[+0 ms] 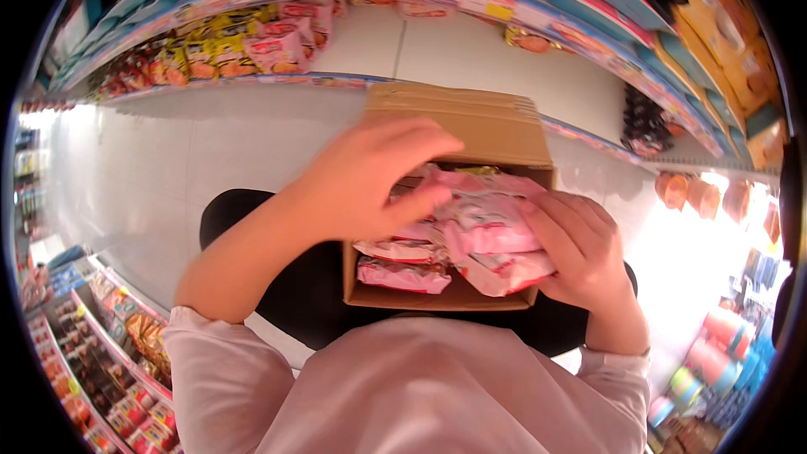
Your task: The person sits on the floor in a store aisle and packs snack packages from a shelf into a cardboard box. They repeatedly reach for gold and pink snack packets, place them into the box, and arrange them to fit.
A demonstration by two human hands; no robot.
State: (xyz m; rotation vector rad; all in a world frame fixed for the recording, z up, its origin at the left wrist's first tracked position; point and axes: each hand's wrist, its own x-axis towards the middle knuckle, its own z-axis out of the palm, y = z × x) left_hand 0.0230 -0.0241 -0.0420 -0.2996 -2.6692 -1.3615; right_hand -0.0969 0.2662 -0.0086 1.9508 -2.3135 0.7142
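An open cardboard box (458, 122) sits in front of me with its far flap folded back. Inside lie several pink snack packets (405, 276), stacked along the left side. My right hand (584, 248) is closed around the right edge of a bundle of pink packets (492, 227), which rests tilted in the right part of the box. Over the box's left side hovers my left hand (387, 176), slightly blurred, its thumb and fingers spread apart. The thumb tip is close to the bundle; whether it touches cannot be made out.
Beneath the box is a black seat-like surface (231, 214). Ahead runs a low shelf (361, 44) with yellow, red and pink packets (223, 52) at its left. Another stocked shelf (126, 345) stands at lower left. Pink and blue rolled goods (725, 349) are at right.
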